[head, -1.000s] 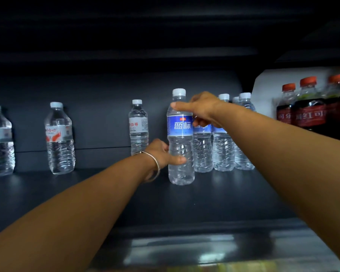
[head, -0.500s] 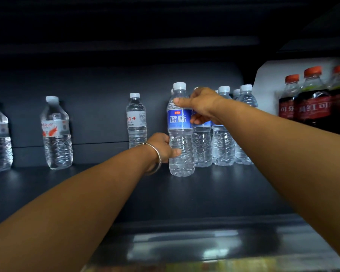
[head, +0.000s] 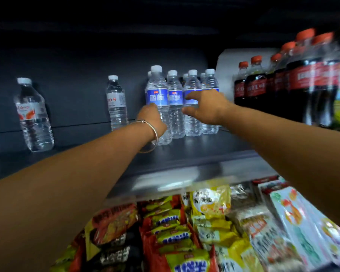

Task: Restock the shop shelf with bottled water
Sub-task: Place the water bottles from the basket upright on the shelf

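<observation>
Dark shelving [head: 185,154] fills the view, its deck carrying the bottled water at arm's reach. At the left hand [head: 152,119] stands the front water bottle [head: 159,103], upright with its blue label outward; the fingers seem to wrap its lower body from the left, though the far side of the grip is hidden. Just right of those fingers, the blue-label group [head: 192,107] stands packed side by side. The right hand [head: 206,107] hovers in front of it, fingers spread and loosely curved, thumb low, holding nothing that I can see.

The step in hand looks like squaring the front bottle into line. Done well, it slides on its base, label forward, until it touches its neighbour, with the open hand steadying the row so nothing tips.

Counting: four blue-label bottles in front, with at least three caps showing behind them. Left of the left fingers stand two lone bottles, a white-label bottle [head: 116,104] near and a red-label bottle [head: 32,116] well apart. Right of the right fingers stand cola bottles [head: 251,85], at least six red caps, blurred. Snack packets [head: 177,228] lie below, too many to count.
</observation>
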Available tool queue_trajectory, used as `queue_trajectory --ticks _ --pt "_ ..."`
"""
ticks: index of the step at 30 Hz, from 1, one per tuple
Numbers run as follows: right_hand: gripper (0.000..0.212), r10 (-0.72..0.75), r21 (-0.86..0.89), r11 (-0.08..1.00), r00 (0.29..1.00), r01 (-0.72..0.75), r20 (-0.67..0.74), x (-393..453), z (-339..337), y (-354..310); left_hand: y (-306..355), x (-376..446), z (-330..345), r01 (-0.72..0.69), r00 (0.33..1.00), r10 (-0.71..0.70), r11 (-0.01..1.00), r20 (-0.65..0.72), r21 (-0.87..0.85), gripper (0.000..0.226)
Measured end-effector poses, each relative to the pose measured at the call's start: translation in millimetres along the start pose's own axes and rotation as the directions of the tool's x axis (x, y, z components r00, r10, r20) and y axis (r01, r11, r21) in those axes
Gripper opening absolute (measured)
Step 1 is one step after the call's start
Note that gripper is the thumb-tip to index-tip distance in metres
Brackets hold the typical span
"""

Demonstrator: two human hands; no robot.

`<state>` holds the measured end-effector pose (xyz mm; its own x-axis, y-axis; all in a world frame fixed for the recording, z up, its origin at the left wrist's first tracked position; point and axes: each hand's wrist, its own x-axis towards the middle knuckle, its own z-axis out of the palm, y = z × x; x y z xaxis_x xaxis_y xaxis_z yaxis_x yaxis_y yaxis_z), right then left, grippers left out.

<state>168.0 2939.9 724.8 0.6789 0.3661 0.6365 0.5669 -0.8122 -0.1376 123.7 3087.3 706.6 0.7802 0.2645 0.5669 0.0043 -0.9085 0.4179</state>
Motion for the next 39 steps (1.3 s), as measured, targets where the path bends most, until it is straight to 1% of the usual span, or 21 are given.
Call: queue_trajectory --ticks 1,2,4,6,8,11,14,17,21,24,26,27,29,31,34,36,39 --pt "0.052 0.004 -0.095 0.995 1.0 -0.003 0.008 -20 -7 0 5 -13 -2 -0.066 0.998 0.065 0.995 0.005 0.069 0.051" --pt "0.052 0.006 -0.175 0.985 1.0 -0.004 0.01 -39 -13 0 9 -26 -3 -0.127 0.992 0.126 0.986 0.016 0.104 0.051" --pt "0.054 0.015 -0.279 0.96 1.0 -0.01 0.015 -80 -24 1 18 -59 -4 -0.239 0.971 0.236 0.966 0.04 0.099 0.05" --pt "0.054 0.035 -0.333 0.943 0.999 -0.03 0.011 -123 -30 2 27 -98 1 -0.362 0.932 0.36 0.928 0.043 0.091 0.05" --pt "0.05 0.044 -0.375 0.926 0.999 -0.04 0.005 -167 -27 3 31 -140 11 -0.461 0.887 0.458 0.884 0.053 0.079 0.048" --pt "0.047 0.086 -0.371 0.926 0.996 -0.069 0.031 -228 -7 8 31 -201 40 -0.544 0.837 0.539 0.838 0.091 0.045 0.047" --pt "0.05 0.169 -0.372 0.922 0.977 -0.109 0.133 -286 31 20 19 -254 85 -0.525 0.839 0.516 0.851 0.174 0.008 0.048" --pt "0.05 0.194 -0.374 0.924 0.938 -0.077 0.287 -344 83 36 -3 -301 140 -0.5 0.815 0.482 0.865 0.322 -0.03 0.052" --pt "0.046 0.218 -0.272 0.957 0.859 -0.096 0.463 -418 162 59 -42 -359 219 -0.517 0.715 0.463 0.855 0.525 -0.051 0.049" --pt "0.04 0.231 -0.2 0.97 0.787 -0.14 0.571 -473 229 66 -80 -404 280 -0.503 0.655 0.431 0.861 0.621 -0.067 0.053" --pt "0.041 0.205 -0.1 0.978 0.753 -0.183 0.626 -511 277 67 -109 -437 320 -0.495 0.614 0.392 0.867 0.685 -0.052 0.05" --pt "0.043 0.199 -0.043 0.973 0.729 -0.228 0.655 -531 300 68 -124 -454 340 -0.482 0.591 0.363 0.875 0.72 -0.045 0.049" --pt "0.043 0.206 -0.014 0.962 0.689 -0.274 0.695 -566 344 67 -154 -485 376 -0.44 0.549 0.292 0.897 0.783 -0.026 0.05" --pt "0.046 0.196 -0.016 0.957 0.602 -0.29 0.774 -600 386 65 -181 -511 406 -0.399 0.512 0.227 0.917 0.828 -0.004 0.05" --pt "0.05 0.209 0.009 0.911 0.48 -0.413 0.852 -638 443 57 -218 -537 440 -0.375 0.501 0.167 0.926 0.849 0.039 0.053" --pt "0.054 0.193 0.045 0.875 0.433 -0.483 0.881 -652 470 51 -237 -546 454 -0.343 0.501 0.141 0.938 0.854 0.047 0.057" --pt "0.059 0.148 0.15 0.777 0.409 -0.611 0.9 -664 507 42 -260 -557 472 -0.369 0.474 0.122 0.927 0.872 0.071 0.06"
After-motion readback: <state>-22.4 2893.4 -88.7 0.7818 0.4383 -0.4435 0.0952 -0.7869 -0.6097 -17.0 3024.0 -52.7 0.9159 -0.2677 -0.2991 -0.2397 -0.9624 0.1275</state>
